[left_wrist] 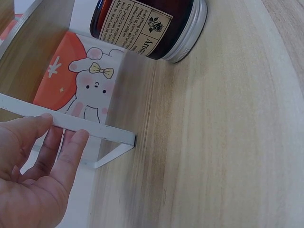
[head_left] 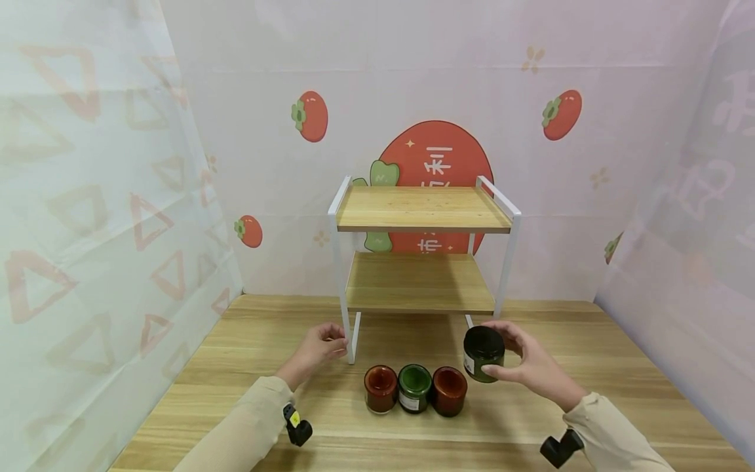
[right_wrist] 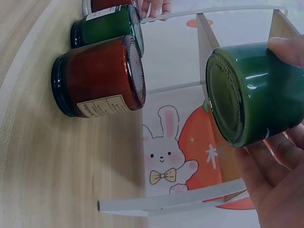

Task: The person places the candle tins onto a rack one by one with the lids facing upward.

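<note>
My right hand (head_left: 533,367) holds a green glass jar (head_left: 483,357) up in front of the shelf's right side, its dark lid on top. In the right wrist view its round glass base faces the table. My left hand (head_left: 318,351) pinches the white left front leg (left_wrist: 107,131) of the shelf between thumb and fingers, low down. Three jars stand upside down on their lids in a row: a red jar (head_left: 381,389) with a silver lid, a green jar (head_left: 415,389), and a red-brown jar (right_wrist: 102,78) with a dark lid and a cream label.
A two-tier shelf (head_left: 425,210) with wooden boards and a white frame stands on the wooden table (head_left: 271,328). Its lower board (head_left: 419,282) sits above the tabletop. Behind hangs a printed backdrop (head_left: 265,131), with pale curtains at both sides.
</note>
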Available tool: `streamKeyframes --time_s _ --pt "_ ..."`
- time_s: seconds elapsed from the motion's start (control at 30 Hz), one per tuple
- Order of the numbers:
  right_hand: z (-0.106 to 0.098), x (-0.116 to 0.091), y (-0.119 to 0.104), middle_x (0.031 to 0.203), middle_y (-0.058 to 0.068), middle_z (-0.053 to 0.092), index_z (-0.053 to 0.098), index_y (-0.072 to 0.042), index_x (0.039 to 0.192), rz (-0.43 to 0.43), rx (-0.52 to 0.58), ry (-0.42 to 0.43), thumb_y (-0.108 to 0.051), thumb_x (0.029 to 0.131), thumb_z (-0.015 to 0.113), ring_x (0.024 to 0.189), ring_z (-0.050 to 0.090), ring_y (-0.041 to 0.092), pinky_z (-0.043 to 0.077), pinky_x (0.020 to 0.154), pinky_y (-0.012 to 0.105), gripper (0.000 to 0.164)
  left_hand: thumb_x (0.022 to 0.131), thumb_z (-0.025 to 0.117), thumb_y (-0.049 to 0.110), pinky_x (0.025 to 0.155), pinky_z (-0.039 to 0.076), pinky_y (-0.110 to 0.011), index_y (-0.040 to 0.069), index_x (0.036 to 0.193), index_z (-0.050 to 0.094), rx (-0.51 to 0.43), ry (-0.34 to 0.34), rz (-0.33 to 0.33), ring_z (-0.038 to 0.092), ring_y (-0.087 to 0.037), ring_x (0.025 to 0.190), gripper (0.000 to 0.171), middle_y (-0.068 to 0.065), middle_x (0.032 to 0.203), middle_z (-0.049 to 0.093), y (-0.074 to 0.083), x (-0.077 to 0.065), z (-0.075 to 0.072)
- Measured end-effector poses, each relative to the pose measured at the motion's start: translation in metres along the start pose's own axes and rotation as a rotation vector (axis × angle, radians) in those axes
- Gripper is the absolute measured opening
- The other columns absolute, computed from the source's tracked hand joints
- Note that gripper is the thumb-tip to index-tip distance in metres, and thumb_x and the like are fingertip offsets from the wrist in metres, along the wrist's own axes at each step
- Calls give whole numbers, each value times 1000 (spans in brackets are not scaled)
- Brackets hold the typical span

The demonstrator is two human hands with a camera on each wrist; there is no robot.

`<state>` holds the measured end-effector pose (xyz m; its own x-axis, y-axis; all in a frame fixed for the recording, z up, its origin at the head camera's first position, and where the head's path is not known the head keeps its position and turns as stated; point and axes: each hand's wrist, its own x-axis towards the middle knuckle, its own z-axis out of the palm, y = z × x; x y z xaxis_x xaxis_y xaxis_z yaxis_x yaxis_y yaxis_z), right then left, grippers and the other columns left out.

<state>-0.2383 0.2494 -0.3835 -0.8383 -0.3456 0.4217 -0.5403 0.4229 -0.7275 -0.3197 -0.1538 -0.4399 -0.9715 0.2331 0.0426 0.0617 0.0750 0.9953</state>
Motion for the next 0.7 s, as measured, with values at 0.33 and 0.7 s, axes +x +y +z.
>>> streamKeyframes --time_s 0.33,0.7 --pt "-1 1 -6 113 -11 61 52 3 127 5 30 4 -5 77 80 93 61 1 51 82 13 58 91 61 -4 87 59 -31 -13 105 53 -7 4 -1 60 -20 90 18 -10 93 57 -1 -1 1" --pt "-8 7 -27 113 -14 61 52 8 126 -43 65 36 1 76 79 96 62 -3 53 81 11 57 91 62 -3 87 59 -32 -12 105 53 -5 1 0 60 -20 91 19 -13 96 57 1 -2 1"
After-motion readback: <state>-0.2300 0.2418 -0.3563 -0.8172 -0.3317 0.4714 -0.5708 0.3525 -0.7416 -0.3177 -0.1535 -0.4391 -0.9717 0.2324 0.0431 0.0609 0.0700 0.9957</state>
